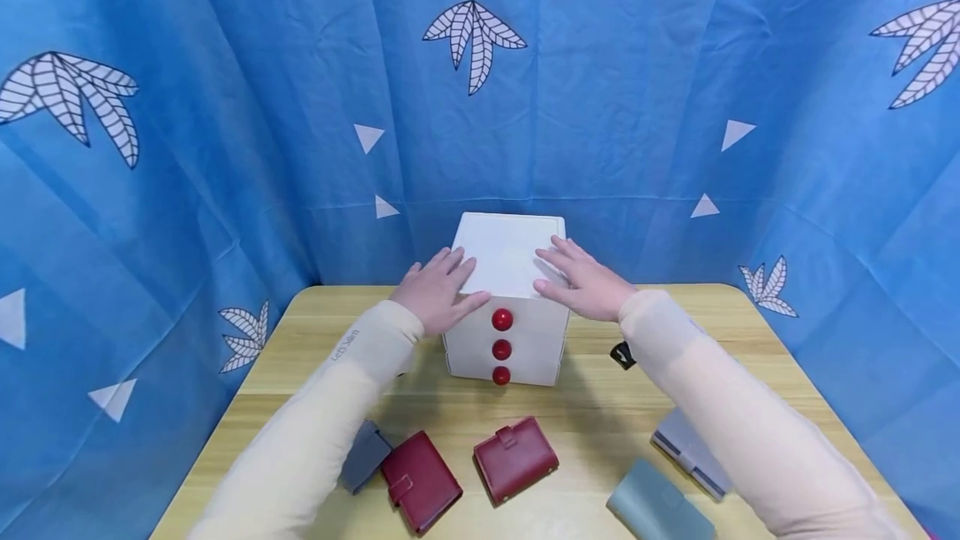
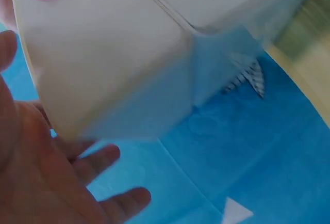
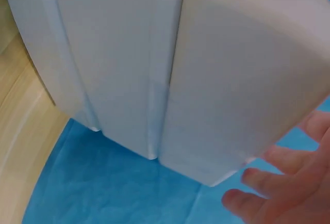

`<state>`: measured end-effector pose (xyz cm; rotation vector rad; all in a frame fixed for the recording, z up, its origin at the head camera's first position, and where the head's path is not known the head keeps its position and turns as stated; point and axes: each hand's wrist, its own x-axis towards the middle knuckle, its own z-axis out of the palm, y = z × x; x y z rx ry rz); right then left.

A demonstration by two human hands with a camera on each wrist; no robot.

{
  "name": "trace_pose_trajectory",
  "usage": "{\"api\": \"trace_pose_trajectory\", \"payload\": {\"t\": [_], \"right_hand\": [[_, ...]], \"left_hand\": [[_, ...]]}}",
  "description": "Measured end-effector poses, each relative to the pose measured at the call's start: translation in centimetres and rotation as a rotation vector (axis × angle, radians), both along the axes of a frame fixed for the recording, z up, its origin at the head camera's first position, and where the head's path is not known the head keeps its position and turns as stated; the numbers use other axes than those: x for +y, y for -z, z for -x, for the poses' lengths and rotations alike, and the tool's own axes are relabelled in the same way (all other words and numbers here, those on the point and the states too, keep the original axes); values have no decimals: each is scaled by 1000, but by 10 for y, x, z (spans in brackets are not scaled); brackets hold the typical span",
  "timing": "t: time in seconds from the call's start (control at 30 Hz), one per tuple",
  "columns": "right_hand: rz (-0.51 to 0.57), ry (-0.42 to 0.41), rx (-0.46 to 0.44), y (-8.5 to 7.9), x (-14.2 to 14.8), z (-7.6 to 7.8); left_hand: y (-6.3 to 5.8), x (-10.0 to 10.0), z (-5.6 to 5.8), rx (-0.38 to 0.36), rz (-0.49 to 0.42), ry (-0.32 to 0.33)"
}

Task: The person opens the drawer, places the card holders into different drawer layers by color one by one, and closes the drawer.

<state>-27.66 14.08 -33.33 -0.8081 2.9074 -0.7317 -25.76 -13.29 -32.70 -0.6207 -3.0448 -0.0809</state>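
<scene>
A white box with three red round knobs (image 1: 502, 350) down its front stands at the back of the table. In the head view my left hand (image 1: 442, 290), fingers spread, is at the left upper edge of the white box (image 1: 506, 252). My right hand (image 1: 588, 280), also with extended fingers, is at the right upper edge. The left wrist view has the left fingers (image 2: 98, 163) beside the box. From the right wrist, the right fingers (image 3: 268, 182) appear near the box's edge, where contact is hard to tell. Neither hand grips anything.
On the wooden table (image 1: 577, 448) lie a dark red wallet (image 1: 422, 480), another red wallet (image 1: 516, 458), a dark grey wallet (image 1: 364, 457), a teal wallet (image 1: 660, 500) and a grey-blue wallet (image 1: 690, 450). A small black object (image 1: 622, 354) sits by the right sleeve. Blue curtain (image 1: 622, 107) surrounds the table.
</scene>
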Motion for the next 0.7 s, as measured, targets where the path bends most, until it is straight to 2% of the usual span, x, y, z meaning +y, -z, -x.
{"api": "trace_pose_trajectory", "payload": {"t": [0.13,0.27,0.47,0.7], "right_hand": [[-12,4,14,4,1,-16],[-20,-1,61,11,0,-24],[-33,10,125,19,-5,-26],[-96,55,101,16,-12,-20]], "left_hand": [[7,-15,2,16,-50,48],[14,-19,3,43,-79,74],[23,-17,3,86,-100,70],[27,-12,2,135,-124,52]]}}
